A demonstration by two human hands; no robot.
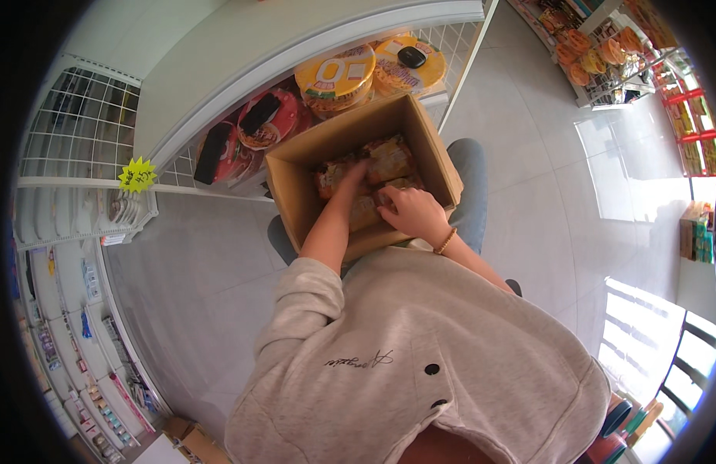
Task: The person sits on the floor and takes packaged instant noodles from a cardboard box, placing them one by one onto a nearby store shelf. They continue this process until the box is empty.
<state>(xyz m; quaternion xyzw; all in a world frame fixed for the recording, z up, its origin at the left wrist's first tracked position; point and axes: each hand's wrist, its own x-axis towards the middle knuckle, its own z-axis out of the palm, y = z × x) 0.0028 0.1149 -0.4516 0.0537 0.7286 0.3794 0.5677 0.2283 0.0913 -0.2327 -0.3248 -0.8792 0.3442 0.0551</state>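
Observation:
An open cardboard box (pixel 291 203) rests tilted over my lap, against the shelf edge. Several printed plastic packets (pixel 391 158) lie in its bottom. My left hand (pixel 355 174) reaches down among them; its fingers are blurred and partly hidden, so its hold is unclear. Over the packets nearest me is my right hand (pixel 409 210), fingers curled, with a beaded bracelet (pixel 445 240) at the wrist; whether it grips a packet cannot be told.
Yellow-lidded instant noodle tubs (pixel 335 71) and red-lidded tubs (pixel 268 120) with black objects on top stand on the shelf (pixel 311 35) beyond the box. Wire mesh (pixel 96 124) and stocked shelves (pixel 73 325) are at left; another display rack (pixel 616 58) stands at upper right.

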